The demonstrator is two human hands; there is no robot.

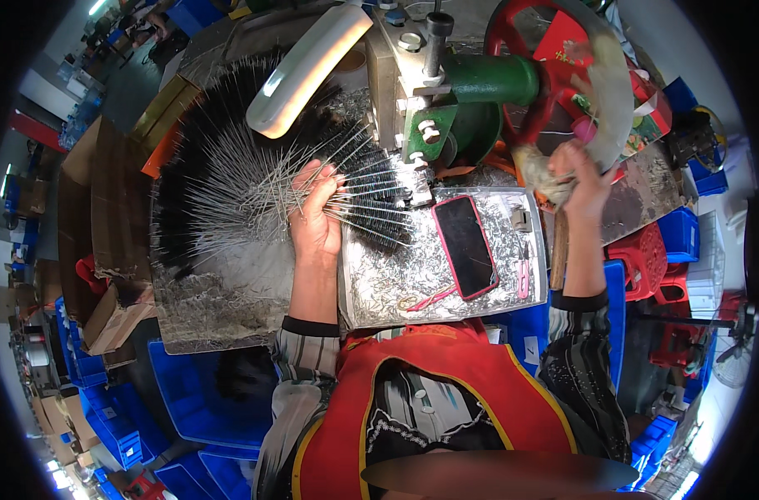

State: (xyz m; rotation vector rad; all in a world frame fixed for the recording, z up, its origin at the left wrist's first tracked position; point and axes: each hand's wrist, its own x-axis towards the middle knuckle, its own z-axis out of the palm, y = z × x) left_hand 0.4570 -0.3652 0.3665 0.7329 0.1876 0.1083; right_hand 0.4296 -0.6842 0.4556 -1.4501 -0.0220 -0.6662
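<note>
Brushes (229,179) are lying on the table (217,312) left of centre, a lamp (309,73) extending over them. A machine (489,79) is standing at upper centre, its handwheel (554,81) sitting rightward. Below the machine, a phone (465,247) is resting on a tray (539,250); a bin (192,412) is standing at lower left.

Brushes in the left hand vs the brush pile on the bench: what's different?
Amount: the held brushes are few, fanned from the left hand; the brush pile on the bench is far larger.
Direction: the held brushes' bristled ends point right, toward the green machine; the brush pile's fan mostly left and away.
Shared: metal wire stems, black bristles.
</note>
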